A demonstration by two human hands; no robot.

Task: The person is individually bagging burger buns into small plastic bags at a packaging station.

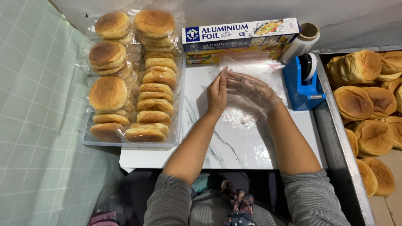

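Observation:
My right hand is inside a clear plastic bag that covers it down to the wrist, fingers spread, over a white marble-patterned board. My left hand is bare and stands on edge against the bag, its fingers pinching the plastic next to my right fingertips. More clear bags lie flat on the board just beyond both hands.
A clear tray of bagged round buns stands at the left. A foil box and a roll of clear film lie at the back. A blue tape dispenser sits at the right, with loose buns beyond a metal edge.

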